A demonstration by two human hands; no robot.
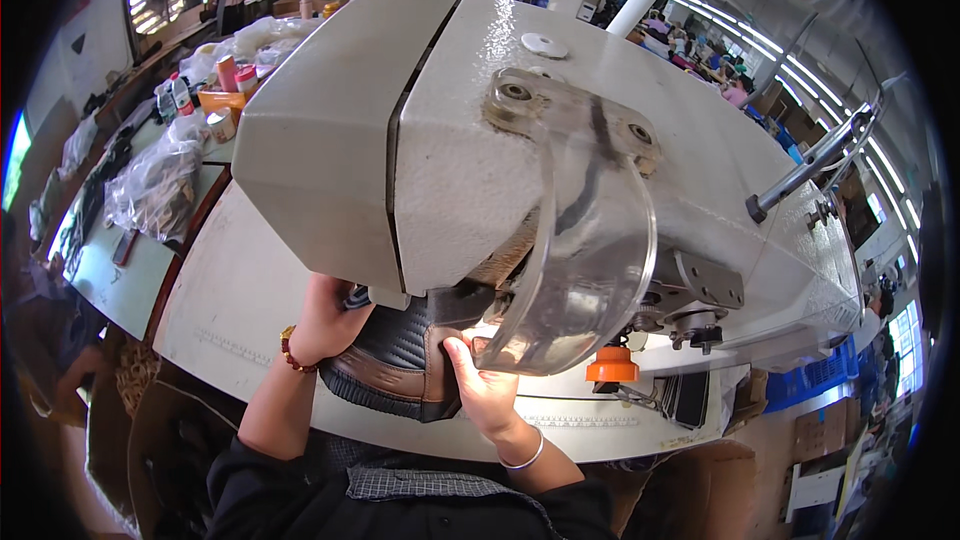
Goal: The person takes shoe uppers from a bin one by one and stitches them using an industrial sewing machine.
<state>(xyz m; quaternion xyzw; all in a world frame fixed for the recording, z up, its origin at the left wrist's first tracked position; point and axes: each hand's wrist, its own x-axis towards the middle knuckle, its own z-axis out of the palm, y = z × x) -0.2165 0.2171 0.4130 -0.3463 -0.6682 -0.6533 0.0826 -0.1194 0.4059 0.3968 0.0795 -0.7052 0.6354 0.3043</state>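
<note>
Below the head of a large pale sewing machine (pixel 470 140) lies a padded leather piece (pixel 375 365), black and ribbed with brown panels and brown edging. My left hand (pixel 328 318) grips its left side, with the fingertips partly hidden under the machine head. On the right side my right hand (pixel 487 390) pinches the brown edge, thumb on top and fingers underneath. The far end of the leather reaches under the machine, where the needle area is hidden. A clear curved plastic guard (pixel 590 270) hangs just above and right of my right hand.
An orange knob (pixel 612 365) sits under the machine arm, right of my right hand. The white table (pixel 225 290) carries ruler markings along its front. At left, a side table holds plastic bags (pixel 160 180), a bottle (pixel 181 95) and thread cones (pixel 227 73). A blue crate (pixel 815 380) stands at right.
</note>
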